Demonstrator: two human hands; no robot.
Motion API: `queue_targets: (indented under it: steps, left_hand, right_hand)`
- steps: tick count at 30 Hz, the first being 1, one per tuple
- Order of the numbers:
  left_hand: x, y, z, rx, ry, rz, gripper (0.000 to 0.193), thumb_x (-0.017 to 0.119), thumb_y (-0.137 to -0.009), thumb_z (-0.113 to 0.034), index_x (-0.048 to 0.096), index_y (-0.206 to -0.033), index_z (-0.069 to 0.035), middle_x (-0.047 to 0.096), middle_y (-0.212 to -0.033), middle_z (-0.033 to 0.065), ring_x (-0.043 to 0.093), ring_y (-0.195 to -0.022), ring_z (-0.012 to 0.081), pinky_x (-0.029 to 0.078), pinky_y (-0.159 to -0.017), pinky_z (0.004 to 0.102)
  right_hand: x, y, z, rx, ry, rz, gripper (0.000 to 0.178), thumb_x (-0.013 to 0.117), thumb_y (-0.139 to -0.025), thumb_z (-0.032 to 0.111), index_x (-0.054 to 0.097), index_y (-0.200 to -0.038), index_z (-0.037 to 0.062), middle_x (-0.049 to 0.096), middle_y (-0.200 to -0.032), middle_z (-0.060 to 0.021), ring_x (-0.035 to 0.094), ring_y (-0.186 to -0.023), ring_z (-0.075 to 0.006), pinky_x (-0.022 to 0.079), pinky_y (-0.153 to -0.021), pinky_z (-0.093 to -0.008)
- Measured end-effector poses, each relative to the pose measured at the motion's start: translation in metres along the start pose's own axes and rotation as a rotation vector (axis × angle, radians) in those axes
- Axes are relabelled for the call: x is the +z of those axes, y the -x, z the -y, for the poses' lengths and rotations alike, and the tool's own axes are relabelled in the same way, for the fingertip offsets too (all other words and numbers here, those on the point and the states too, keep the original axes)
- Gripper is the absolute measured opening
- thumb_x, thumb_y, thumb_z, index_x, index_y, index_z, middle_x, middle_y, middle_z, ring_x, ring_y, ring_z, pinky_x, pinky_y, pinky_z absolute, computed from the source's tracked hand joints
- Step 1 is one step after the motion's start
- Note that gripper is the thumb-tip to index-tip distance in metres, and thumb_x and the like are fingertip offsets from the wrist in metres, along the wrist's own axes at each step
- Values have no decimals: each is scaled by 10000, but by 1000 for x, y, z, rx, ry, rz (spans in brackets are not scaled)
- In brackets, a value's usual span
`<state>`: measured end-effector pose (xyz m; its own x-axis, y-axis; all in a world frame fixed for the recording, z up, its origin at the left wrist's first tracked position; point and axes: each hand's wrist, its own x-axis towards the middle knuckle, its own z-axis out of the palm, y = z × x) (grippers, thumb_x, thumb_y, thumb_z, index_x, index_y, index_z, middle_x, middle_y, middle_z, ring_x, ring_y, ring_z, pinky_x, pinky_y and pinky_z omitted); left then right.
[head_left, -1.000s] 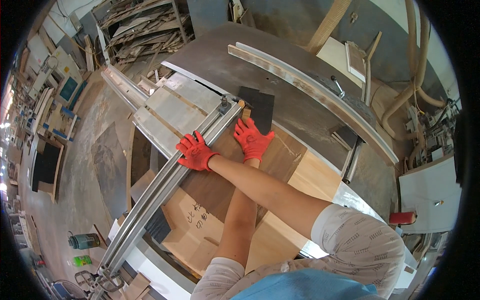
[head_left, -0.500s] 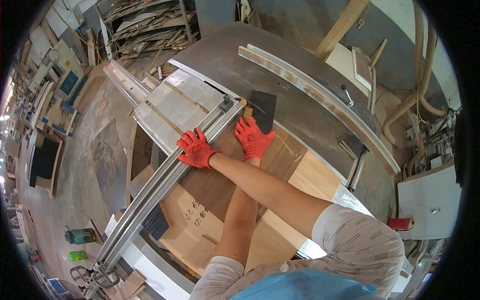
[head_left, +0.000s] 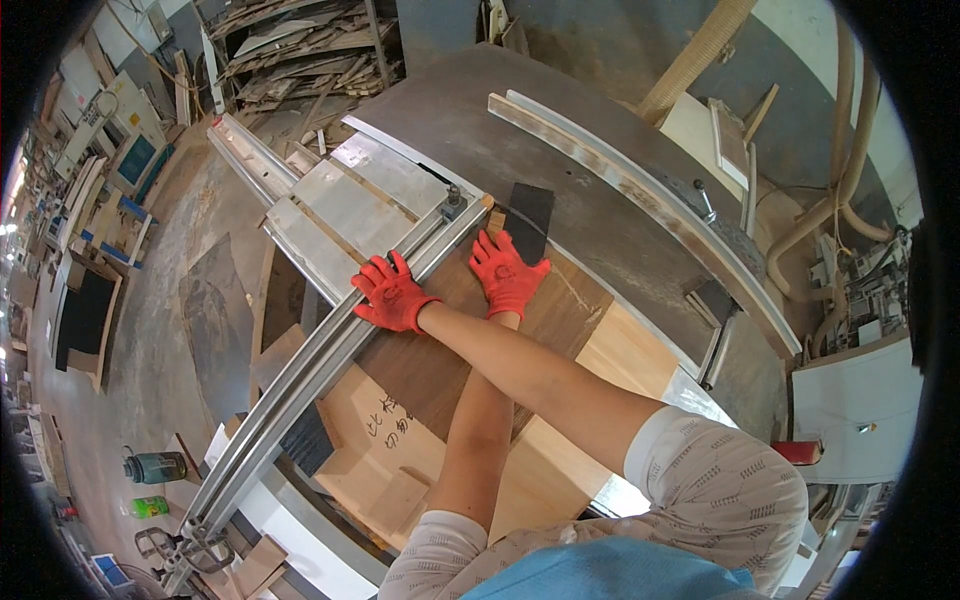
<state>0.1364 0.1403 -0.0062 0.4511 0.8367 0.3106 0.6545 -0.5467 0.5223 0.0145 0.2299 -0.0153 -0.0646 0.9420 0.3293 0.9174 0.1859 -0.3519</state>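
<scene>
I have the brown board [head_left: 555, 315] lying along the metal rail [head_left: 300, 385], under 2 crossed forearms [head_left: 540, 385], left hand [head_left: 505, 275] on the board, fingers spread, right hand [head_left: 395, 295] on the rail, can't tell if its fingers grip, small wood block [head_left: 496, 223] near left fingertips, black sheet [head_left: 532, 213] beyond.

Dark bottle [head_left: 160, 467] near green bottle [head_left: 151, 507]

The dark machine table [head_left: 590, 205] spreads beyond the brown board [head_left: 560, 320]; on it lie a black flat piece [head_left: 533, 208], just past that board, and a long rail [head_left: 660, 201] (its near face scuffed), well apart from the board.
</scene>
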Motion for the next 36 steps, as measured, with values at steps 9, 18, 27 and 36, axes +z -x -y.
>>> queue_targets:
  steps: [9,18,27,36]
  left_hand:
    - [13,-4,3,-45,-68,31,1134,886,-616,-657,459,-1479,-57,463,-1551,272,409,-1439,448,327,-1168,599]
    - [4,-3,2,-59,79,85,1056,876,-661,-621,465,-1431,-27,408,-1605,310,363,-1484,472,299,-1187,616]
    - [5,-2,2,-53,102,77,1029,873,-668,-590,464,-1426,-26,392,-1609,315,342,-1497,475,278,-1200,613]
    - [9,-2,8,5,79,-27,1084,904,-635,-600,476,-1447,-24,408,-1596,325,352,-1492,490,276,-1201,632]
  right_hand:
    - [-56,-10,-14,-157,-112,74,580,703,-935,385,589,-1441,125,577,-1454,-130,466,-1434,-347,271,-1234,-604]
    - [-249,-23,-254,-193,546,201,570,657,-896,61,610,-1437,234,634,-1436,-35,611,-1278,-256,439,-1065,-455]
    - [-202,33,-343,-282,755,807,1346,1001,-484,287,333,-1651,226,352,-1715,-32,312,-1588,-282,310,-1231,-528]
    - [-247,83,-344,-55,621,521,1003,954,-473,265,569,-1391,148,618,-1335,-86,597,-1264,-314,480,-1040,-452]
